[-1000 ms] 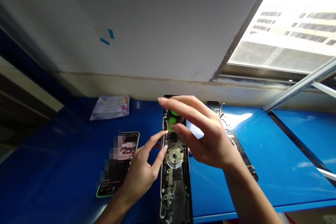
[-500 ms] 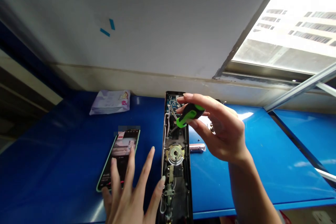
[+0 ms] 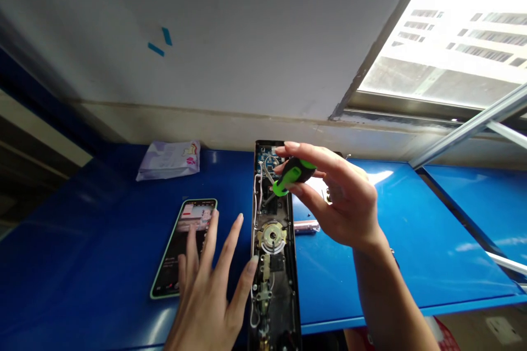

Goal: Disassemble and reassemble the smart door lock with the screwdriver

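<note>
My right hand (image 3: 337, 192) is closed around a green and black screwdriver (image 3: 286, 176). The screwdriver is tilted, its shaft pointing down and left into an opened long black device (image 3: 282, 288). Inside that casing show a blue circuit board (image 3: 268, 163), white wires and a round metal speaker-like part (image 3: 272, 236). My left hand (image 3: 209, 285) has its fingers spread, the thumb at the device's left edge. Its other fingers lie over or just above a phone (image 3: 171, 255) with a lit screen and pale green case; whether they touch the glass I cannot tell.
A purple and white packet (image 3: 169, 160) lies at the back left of the blue table (image 3: 102, 263). Right of the device are a plastic-wrapped reddish item (image 3: 307, 227) and small metal pieces, partly behind my right hand. A wall and window border the table's back.
The view has shifted slightly. My left hand's fingers have moved a little over the phone. My right hand still holds the screwdriver at the device, at much the same place.
</note>
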Demonstrator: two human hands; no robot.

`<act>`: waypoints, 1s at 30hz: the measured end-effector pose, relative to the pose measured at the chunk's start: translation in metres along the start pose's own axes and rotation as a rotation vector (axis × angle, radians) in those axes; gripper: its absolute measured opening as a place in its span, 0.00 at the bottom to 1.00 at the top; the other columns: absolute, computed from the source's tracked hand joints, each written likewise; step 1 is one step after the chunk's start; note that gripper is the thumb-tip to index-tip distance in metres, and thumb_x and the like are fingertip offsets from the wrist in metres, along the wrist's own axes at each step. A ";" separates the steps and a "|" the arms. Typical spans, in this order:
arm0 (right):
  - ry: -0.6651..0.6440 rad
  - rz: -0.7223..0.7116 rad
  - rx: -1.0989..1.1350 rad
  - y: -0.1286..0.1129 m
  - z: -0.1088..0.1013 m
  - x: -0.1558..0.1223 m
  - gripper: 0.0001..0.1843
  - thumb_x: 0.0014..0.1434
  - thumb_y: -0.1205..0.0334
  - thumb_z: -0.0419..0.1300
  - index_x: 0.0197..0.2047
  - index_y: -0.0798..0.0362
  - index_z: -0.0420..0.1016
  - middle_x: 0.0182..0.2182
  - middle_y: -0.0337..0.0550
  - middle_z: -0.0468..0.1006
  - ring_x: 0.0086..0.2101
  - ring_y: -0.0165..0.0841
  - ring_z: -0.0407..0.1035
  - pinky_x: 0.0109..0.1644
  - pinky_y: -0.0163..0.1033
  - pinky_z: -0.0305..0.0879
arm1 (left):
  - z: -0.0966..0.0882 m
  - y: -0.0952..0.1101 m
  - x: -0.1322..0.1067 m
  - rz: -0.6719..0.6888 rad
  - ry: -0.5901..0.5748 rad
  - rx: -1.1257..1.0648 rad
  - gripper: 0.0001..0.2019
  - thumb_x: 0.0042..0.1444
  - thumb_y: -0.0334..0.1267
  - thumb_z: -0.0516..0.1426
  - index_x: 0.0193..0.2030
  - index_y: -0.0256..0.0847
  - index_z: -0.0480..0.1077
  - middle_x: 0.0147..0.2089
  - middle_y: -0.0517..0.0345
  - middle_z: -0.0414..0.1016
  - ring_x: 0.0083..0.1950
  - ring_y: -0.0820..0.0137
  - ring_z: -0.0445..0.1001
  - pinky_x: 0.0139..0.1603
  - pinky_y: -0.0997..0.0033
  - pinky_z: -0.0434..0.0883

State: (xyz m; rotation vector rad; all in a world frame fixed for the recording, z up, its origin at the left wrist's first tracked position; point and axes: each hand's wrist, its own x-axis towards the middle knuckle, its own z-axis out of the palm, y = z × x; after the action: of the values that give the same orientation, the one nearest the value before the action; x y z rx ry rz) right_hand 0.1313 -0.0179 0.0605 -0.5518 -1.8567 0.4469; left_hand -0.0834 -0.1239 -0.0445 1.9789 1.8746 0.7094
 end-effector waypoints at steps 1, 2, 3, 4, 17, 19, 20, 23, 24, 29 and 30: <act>0.001 0.002 -0.001 0.000 -0.001 -0.001 0.30 0.67 0.73 0.63 0.69 0.41 0.72 0.60 0.46 0.82 0.54 0.40 0.81 0.56 0.48 0.84 | -0.002 0.000 -0.001 0.022 -0.014 0.000 0.31 0.73 0.54 0.50 0.80 0.69 0.47 0.86 0.59 0.38 0.84 0.38 0.36 0.70 0.15 0.55; 0.003 0.003 0.000 -0.001 -0.001 -0.001 0.30 0.67 0.73 0.64 0.68 0.42 0.72 0.60 0.45 0.82 0.54 0.40 0.81 0.56 0.49 0.84 | -0.004 0.000 -0.003 0.039 -0.028 0.002 0.32 0.73 0.54 0.51 0.80 0.70 0.46 0.86 0.60 0.38 0.84 0.37 0.37 0.69 0.15 0.57; 0.008 0.005 0.004 -0.001 -0.002 -0.002 0.30 0.67 0.73 0.64 0.68 0.42 0.72 0.60 0.45 0.82 0.54 0.40 0.81 0.57 0.49 0.84 | -0.006 -0.001 -0.006 0.049 -0.037 0.007 0.32 0.72 0.55 0.51 0.80 0.72 0.45 0.86 0.61 0.38 0.84 0.36 0.38 0.67 0.14 0.59; 0.012 0.009 0.009 -0.001 -0.003 -0.003 0.30 0.67 0.74 0.64 0.68 0.42 0.73 0.60 0.45 0.82 0.55 0.40 0.81 0.57 0.49 0.84 | -0.008 -0.002 -0.010 0.048 -0.039 0.016 0.33 0.72 0.55 0.51 0.80 0.72 0.45 0.86 0.61 0.38 0.83 0.35 0.38 0.66 0.14 0.60; 0.031 0.027 0.028 0.001 -0.006 -0.008 0.32 0.66 0.75 0.64 0.69 0.40 0.72 0.59 0.45 0.82 0.51 0.40 0.82 0.52 0.49 0.85 | -0.006 -0.010 -0.014 -0.071 -0.118 0.008 0.32 0.72 0.57 0.50 0.80 0.72 0.44 0.86 0.61 0.34 0.82 0.33 0.40 0.65 0.14 0.62; 0.030 0.037 0.031 0.002 -0.006 -0.007 0.32 0.66 0.75 0.64 0.69 0.40 0.72 0.59 0.45 0.82 0.51 0.40 0.82 0.52 0.49 0.85 | -0.006 -0.006 -0.009 -0.051 -0.122 -0.004 0.32 0.73 0.57 0.49 0.80 0.71 0.43 0.86 0.62 0.35 0.83 0.35 0.38 0.68 0.15 0.60; 0.031 0.041 0.031 0.002 -0.005 -0.007 0.32 0.66 0.75 0.64 0.68 0.41 0.73 0.59 0.45 0.82 0.51 0.40 0.82 0.52 0.49 0.85 | -0.006 -0.004 -0.008 -0.040 -0.121 -0.007 0.32 0.73 0.57 0.49 0.80 0.71 0.44 0.86 0.62 0.35 0.83 0.37 0.37 0.69 0.17 0.59; 0.039 0.030 0.032 0.002 -0.005 -0.008 0.31 0.66 0.75 0.65 0.68 0.41 0.73 0.59 0.45 0.82 0.53 0.40 0.81 0.53 0.48 0.85 | -0.005 0.001 -0.007 -0.017 -0.121 -0.001 0.31 0.74 0.56 0.48 0.80 0.71 0.44 0.86 0.64 0.35 0.84 0.40 0.36 0.71 0.19 0.57; 0.045 0.022 0.031 0.002 -0.004 -0.008 0.31 0.66 0.74 0.65 0.68 0.41 0.73 0.59 0.44 0.82 0.53 0.40 0.81 0.53 0.47 0.85 | -0.005 0.002 -0.008 -0.014 -0.123 0.005 0.31 0.74 0.56 0.48 0.80 0.71 0.43 0.86 0.63 0.35 0.84 0.40 0.36 0.71 0.19 0.58; 0.064 -0.006 0.033 0.001 -0.004 -0.011 0.31 0.66 0.76 0.64 0.68 0.42 0.73 0.59 0.45 0.82 0.54 0.40 0.81 0.54 0.48 0.85 | -0.006 -0.002 -0.015 -0.036 -0.123 0.055 0.33 0.72 0.58 0.50 0.80 0.70 0.43 0.86 0.60 0.34 0.83 0.34 0.36 0.66 0.14 0.61; 0.071 -0.015 0.029 0.001 -0.004 -0.012 0.31 0.66 0.76 0.64 0.67 0.42 0.73 0.59 0.45 0.82 0.55 0.41 0.81 0.55 0.49 0.84 | -0.006 -0.003 -0.016 -0.043 -0.124 0.062 0.34 0.72 0.59 0.50 0.80 0.69 0.43 0.86 0.60 0.33 0.83 0.33 0.36 0.65 0.14 0.61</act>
State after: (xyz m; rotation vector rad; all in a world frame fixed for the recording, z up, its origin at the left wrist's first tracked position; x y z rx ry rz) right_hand 0.1383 -0.0239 0.0522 -0.5269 -1.7832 0.4381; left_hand -0.0899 -0.1400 -0.0433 1.9649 1.8809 0.5109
